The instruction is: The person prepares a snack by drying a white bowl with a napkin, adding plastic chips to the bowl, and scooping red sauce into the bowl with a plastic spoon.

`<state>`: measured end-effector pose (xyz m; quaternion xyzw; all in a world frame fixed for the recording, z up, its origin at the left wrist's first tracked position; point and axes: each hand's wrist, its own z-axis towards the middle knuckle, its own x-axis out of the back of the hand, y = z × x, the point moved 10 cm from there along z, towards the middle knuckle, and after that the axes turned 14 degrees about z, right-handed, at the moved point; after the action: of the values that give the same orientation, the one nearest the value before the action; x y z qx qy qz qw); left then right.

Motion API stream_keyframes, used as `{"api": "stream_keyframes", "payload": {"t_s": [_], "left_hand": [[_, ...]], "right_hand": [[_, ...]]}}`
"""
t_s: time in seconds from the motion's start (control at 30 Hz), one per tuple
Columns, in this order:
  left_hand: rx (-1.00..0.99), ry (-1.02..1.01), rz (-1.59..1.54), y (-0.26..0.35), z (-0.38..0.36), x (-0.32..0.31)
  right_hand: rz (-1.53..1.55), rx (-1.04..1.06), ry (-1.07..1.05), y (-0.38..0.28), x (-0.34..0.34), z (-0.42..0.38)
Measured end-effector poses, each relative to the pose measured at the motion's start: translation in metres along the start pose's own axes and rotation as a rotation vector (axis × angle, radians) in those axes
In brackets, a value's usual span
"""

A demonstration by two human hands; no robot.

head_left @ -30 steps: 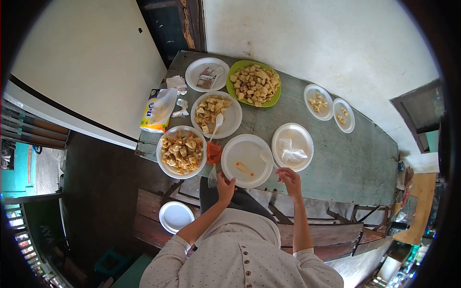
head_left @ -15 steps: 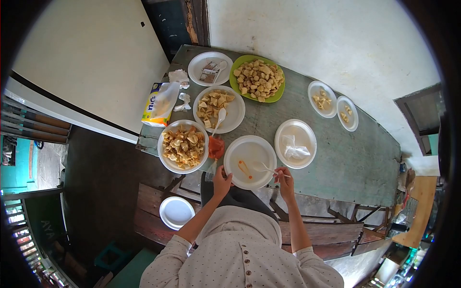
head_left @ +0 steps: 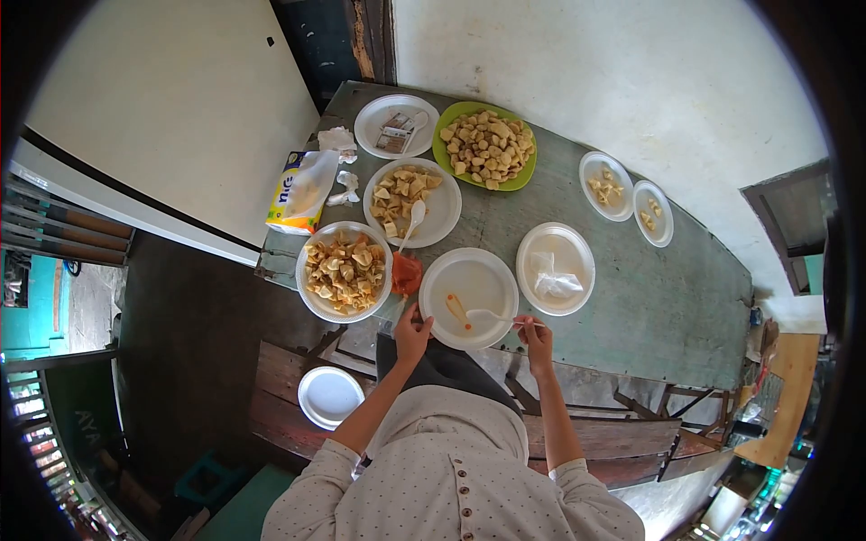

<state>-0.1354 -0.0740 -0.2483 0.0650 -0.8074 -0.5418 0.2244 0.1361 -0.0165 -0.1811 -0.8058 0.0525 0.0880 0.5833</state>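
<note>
A white plate (head_left: 469,270) lies at the table's near edge, with a small streak of orange sauce (head_left: 457,310) on it. My left hand (head_left: 412,334) grips the plate's lower left rim. In my right hand (head_left: 535,341) is a white plastic spoon (head_left: 487,316), held by its handle between closed fingers. The spoon's bowl is down on the plate, touching or very near the sauce. Just left of the plate sits a small bag of orange-red sauce (head_left: 407,273).
A bowl of folded fried pieces (head_left: 345,275), a plate of similar pieces (head_left: 397,197) and a green plate of chunks (head_left: 489,146) stand behind and left. At right is a plate with clear plastic (head_left: 557,282). A white plate (head_left: 330,398) rests on the bench.
The spoon and my right hand have shifted slightly left, bringing the spoon's bowl up to the sauce. The sauce streak has spread a little. My left hand stays at the plate's rim.
</note>
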Motion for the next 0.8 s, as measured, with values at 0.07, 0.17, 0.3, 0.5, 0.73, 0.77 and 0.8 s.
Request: {"api": "stream_keyframes", "payload": {"t_s": [0.07, 0.17, 0.3, 0.5, 0.73, 0.77, 0.8], "left_hand": [[0.019, -0.031, -0.049, 0.000, 0.000, -0.002], [0.042, -0.053, -0.013, -0.001, -0.002, -0.004], [0.033, -0.068, -0.033, -0.001, -0.001, -0.004], [0.027, -0.074, 0.024, -0.001, 0.001, -0.002], [0.041, -0.069, 0.005, 0.003, -0.001, -0.002], [0.048, -0.072, 0.015, 0.002, -0.001, -0.002], [0.048, -0.072, 0.015, 0.001, -0.001, -0.002]], "right_hand": [[0.047, -0.022, 0.043, 0.005, 0.003, 0.002], [-0.015, 0.013, 0.040, 0.006, 0.003, 0.007], [-0.106, 0.039, -0.013, 0.008, 0.005, 0.016], [-0.083, -0.001, -0.061, 0.020, -0.006, 0.016], [-0.096, -0.027, -0.035, 0.027, 0.002, 0.014], [-0.096, -0.027, -0.035, 0.028, 0.008, 0.016], [-0.122, -0.003, 0.007, 0.024, 0.019, 0.019]]}}
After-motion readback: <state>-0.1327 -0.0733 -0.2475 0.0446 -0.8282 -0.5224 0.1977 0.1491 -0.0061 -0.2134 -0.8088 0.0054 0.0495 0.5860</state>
